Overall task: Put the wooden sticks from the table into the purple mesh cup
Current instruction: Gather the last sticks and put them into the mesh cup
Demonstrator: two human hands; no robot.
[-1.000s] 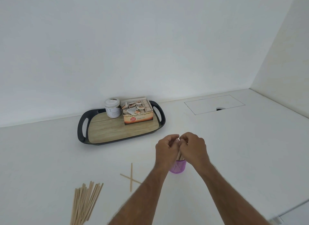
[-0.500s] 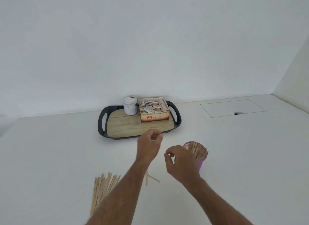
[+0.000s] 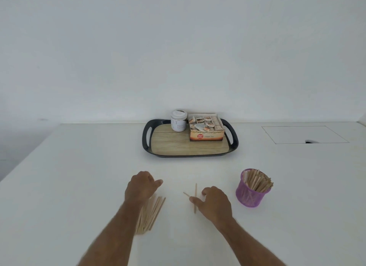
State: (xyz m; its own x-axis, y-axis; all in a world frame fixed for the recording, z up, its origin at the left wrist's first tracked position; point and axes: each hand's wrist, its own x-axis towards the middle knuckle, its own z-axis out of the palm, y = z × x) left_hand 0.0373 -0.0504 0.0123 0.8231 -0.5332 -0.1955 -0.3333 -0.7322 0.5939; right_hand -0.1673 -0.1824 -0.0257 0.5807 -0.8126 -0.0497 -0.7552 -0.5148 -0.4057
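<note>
The purple mesh cup (image 3: 250,196) stands on the white table at the right, holding several wooden sticks (image 3: 258,181) that lean to its right. A pile of wooden sticks (image 3: 153,212) lies flat on the table, and my left hand (image 3: 141,187) hovers over its far end, fingers spread, partly hiding it. Two crossed sticks (image 3: 195,190) lie between my hands. My right hand (image 3: 214,203) is just right of them, its thumb touching the crossing, fingers curled and apart.
A black tray (image 3: 146,136) with a wood-look base sits at the back, carrying a white jar (image 3: 178,120) and an open box of sachets (image 3: 206,128). A rectangular hatch outline (image 3: 305,134) marks the table at the far right. The table's left edge runs diagonally.
Both hands left the cup, where they had been pressing sticks in, and dropped to the table. The left went to the pile, the right to the crossed sticks. The view shifted left.
</note>
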